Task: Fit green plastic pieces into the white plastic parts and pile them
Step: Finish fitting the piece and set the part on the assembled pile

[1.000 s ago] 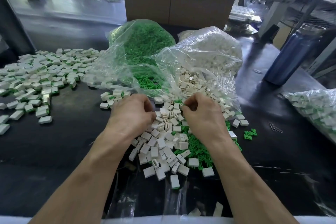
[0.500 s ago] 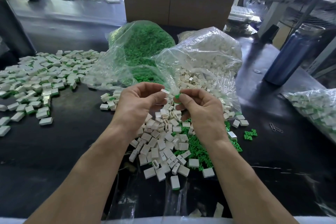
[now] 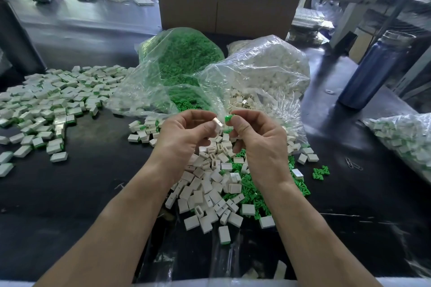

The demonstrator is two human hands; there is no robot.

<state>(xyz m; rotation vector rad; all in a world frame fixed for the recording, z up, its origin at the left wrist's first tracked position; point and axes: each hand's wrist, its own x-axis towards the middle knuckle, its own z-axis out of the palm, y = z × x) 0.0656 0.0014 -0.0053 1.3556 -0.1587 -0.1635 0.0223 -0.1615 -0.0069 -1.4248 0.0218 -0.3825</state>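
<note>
Over a loose heap of white and green bits on the black table, the left hand pinches a white part and the right hand pinches a green piece, the two just apart. Beyond lie two open bags, green and white. Fitted parts pile up far left.

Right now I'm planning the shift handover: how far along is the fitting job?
Done: a wide pile of fitted parts lies at the left. In hand: the left hand pinches a white part, and the right hand holds a green piece beside it, not yet inserted. Left: loose parts below the hands, plus bulging bags of green pieces and white parts. Much remains.
</note>
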